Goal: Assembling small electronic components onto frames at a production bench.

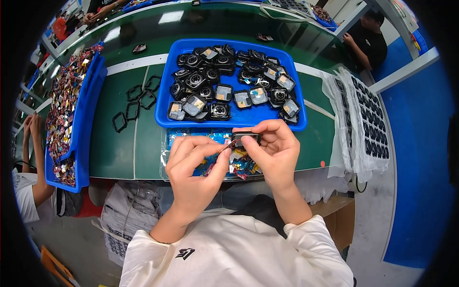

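Between thumb and fingers, my right hand [277, 150] grips a dark smartwatch case [246, 137] above the near edge of the green bench. My left hand [196, 165] pinches a small reddish-brown part [231, 145], perhaps a circuit piece, close against the case's left side. Its exact kind is too small to make out. Under both hands lies a clear tray [165, 158] of small blue, yellow and red parts. Just beyond stands a blue bin [160, 103] holding many black watch cases [196, 80], some showing round sensor backs, others grey and tan insides.
Several black frames [132, 110] lie on the bench left of the bin. A long blue bin [82, 162] heaped with small wired parts stands farther left. At right, white trays [370, 119] hold rows of black frames. Other people work across and beside the bench.
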`<action>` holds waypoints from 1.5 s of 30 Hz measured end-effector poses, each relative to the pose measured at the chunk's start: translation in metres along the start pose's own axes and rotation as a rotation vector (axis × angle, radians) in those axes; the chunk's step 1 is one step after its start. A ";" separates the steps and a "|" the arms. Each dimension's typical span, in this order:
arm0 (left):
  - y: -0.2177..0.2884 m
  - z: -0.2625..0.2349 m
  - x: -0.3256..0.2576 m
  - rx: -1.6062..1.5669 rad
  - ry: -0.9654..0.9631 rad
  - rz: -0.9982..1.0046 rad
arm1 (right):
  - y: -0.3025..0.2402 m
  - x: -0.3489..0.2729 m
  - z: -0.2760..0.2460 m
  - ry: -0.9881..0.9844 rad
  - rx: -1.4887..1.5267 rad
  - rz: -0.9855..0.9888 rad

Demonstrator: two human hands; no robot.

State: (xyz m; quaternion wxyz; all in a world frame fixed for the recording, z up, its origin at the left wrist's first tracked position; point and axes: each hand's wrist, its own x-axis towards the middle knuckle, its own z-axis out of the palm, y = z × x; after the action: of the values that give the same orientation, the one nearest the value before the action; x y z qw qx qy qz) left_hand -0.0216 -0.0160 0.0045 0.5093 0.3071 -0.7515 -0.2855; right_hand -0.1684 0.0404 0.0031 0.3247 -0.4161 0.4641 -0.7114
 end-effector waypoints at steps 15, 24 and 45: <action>-0.008 0.001 -0.007 -0.872 -0.174 -0.676 | -0.001 -0.010 0.003 -0.028 -0.082 -0.074; -0.010 -0.006 -0.004 -0.751 -0.236 -0.666 | -0.003 -0.013 0.002 -0.132 -0.010 -0.008; -0.006 -0.004 -0.001 -0.773 -0.177 -0.561 | 0.002 -0.010 0.003 -0.032 -0.144 0.005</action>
State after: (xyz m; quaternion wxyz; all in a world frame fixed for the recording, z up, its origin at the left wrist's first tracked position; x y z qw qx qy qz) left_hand -0.0160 -0.0196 0.0003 0.4237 0.2608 -0.5191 -0.6949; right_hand -0.1608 0.0471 -0.0011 0.3030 -0.4486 0.5099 -0.6685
